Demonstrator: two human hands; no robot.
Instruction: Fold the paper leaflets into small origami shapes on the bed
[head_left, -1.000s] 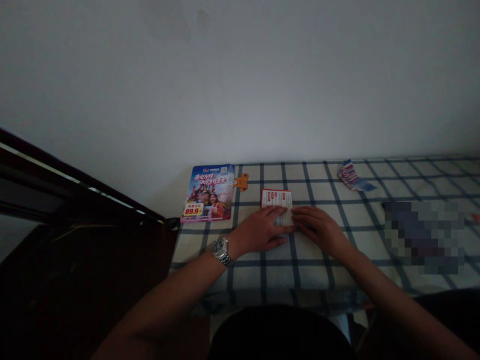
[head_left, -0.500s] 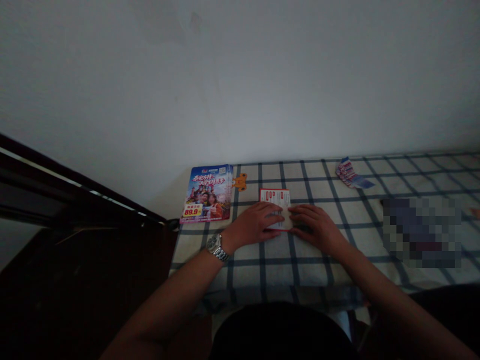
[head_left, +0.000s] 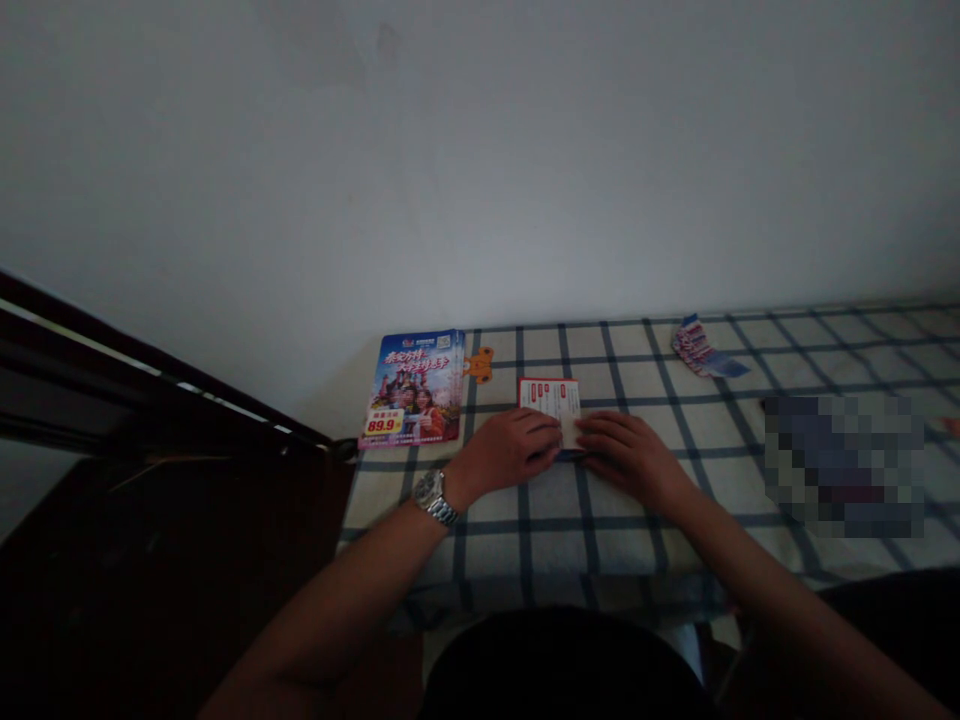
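Observation:
A small white leaflet with a red border [head_left: 553, 400] lies on the checked cloth [head_left: 615, 540]. My left hand [head_left: 511, 448], a metal watch on its wrist, rests on the leaflet's near left part with the fingers curled in over its edge. My right hand [head_left: 627, 453] presses on the near right part, fingers bent and close together. Both hands meet at the leaflet's near edge, which looks lifted or folded. Only the far half of the leaflet shows.
A stack of colourful flyers [head_left: 415, 386] lies at the cloth's far left corner, a small orange figure [head_left: 480, 364] beside it. A folded printed paper [head_left: 700, 349] sits far right by the wall. A dark wooden frame [head_left: 150, 400] stands to the left.
Both hands have drawn a little closer together on the leaflet's near edge, and that edge now shows a darker fold. The view has tilted slightly.

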